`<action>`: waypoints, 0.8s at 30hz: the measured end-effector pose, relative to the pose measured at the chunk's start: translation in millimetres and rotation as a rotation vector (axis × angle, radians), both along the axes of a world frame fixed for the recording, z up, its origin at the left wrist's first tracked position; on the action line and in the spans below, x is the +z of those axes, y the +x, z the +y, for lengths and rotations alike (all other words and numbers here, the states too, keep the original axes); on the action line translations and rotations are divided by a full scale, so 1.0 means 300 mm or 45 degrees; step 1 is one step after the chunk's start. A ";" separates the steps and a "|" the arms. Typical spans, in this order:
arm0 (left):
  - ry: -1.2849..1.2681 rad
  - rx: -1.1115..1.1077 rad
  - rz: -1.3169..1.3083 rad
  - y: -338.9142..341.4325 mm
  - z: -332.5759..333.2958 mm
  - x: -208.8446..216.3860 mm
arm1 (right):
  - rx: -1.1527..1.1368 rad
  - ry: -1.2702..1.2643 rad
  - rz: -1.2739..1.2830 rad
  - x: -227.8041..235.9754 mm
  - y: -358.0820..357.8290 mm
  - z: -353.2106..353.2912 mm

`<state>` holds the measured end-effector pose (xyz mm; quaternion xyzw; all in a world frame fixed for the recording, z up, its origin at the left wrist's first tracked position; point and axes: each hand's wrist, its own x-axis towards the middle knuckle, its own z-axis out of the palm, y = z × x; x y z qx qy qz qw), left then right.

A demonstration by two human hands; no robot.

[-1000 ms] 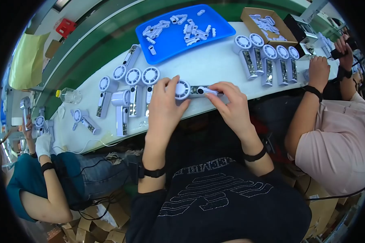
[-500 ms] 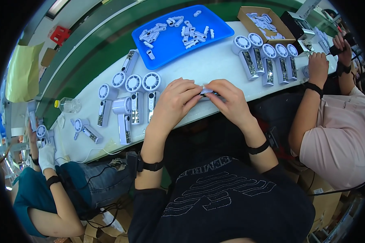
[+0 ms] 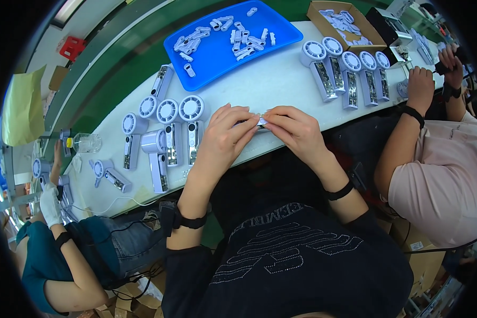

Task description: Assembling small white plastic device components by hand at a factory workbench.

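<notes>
Both hands are narrow, thumb and fingers pinched close and meeting nearly tip to tip: the left hand (image 3: 227, 131) and the right hand (image 3: 298, 131) together grip a small pale piece (image 3: 262, 121) between their fingertips, right at the front of the table (image 3: 273, 79). A longer pale body seems to show just below the fingertips, but the fingers cover most of it, so its outline and how the small piece sits against it cannot be told. For fine work like this, the two-handed pinch looks well chosen: thumbs opposed to the fingers give control over tilt, and pressure should probably be even from both sides, so that neither end rides up. A light touch seems wise, since the pale fans (image 3: 167, 111) to the left have bare circuitry along their handles, and a similar part could suffer from a hard squeeze or a fingernail. It would help to part the fingers a little now and then, as they hide the spot being worked on. The left forearm passes near the closest fan, so the elbow is best held in. The blue tray (image 3: 212, 69), with more small pieces (image 3: 242, 38) scattered in it, lies farther back, well apart from both hands.
</notes>
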<state>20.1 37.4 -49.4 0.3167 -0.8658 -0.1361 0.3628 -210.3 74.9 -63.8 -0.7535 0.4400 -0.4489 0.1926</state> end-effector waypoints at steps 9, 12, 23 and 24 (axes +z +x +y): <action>0.113 -0.010 0.093 -0.004 -0.007 -0.027 | -0.057 -0.066 0.025 -0.006 0.010 0.008; 0.124 -0.016 0.103 0.007 -0.012 -0.027 | -0.033 -0.012 -0.007 -0.002 0.008 0.004; 0.112 0.093 0.134 0.003 0.015 -0.038 | 0.059 -0.110 0.056 0.015 0.011 -0.010; 0.069 0.086 0.090 0.003 0.017 -0.041 | 0.056 -0.123 0.057 0.009 0.009 -0.009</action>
